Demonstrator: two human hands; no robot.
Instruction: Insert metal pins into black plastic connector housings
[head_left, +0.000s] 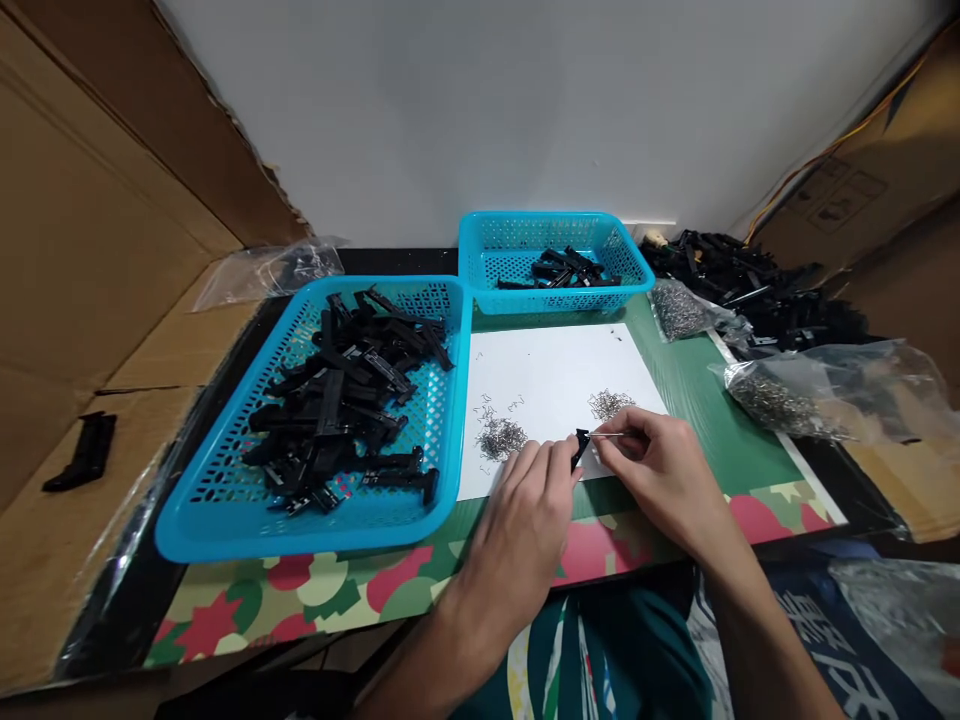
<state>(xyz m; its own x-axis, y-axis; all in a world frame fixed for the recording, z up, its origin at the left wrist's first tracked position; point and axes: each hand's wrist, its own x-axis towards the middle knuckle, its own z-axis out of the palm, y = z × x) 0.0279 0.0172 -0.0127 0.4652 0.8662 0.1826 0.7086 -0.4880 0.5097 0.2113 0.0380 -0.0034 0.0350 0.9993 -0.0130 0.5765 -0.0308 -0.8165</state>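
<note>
My left hand (529, 500) is closed around a small black plastic part (580, 446), whose end sticks out past the fingertips. In my right hand (652, 455) a thin metal pin-like tool (609, 435) is pinched, its tip touching or very close to the black part. Both hands are over a white sheet (555, 365). A pile of tiny bent wire springs (501, 438) lies just beyond my left hand. Another small pile of fine metal pieces (609, 403) is just past my right hand.
A large blue basket (300, 545) heaped with black plastic parts (337, 400) stands at left. Behind is a smaller blue basket (555, 300) with fewer parts. At right are bags of metal pieces (776, 400) and a black heap (757, 285). Cardboard (90, 200) walls the left side.
</note>
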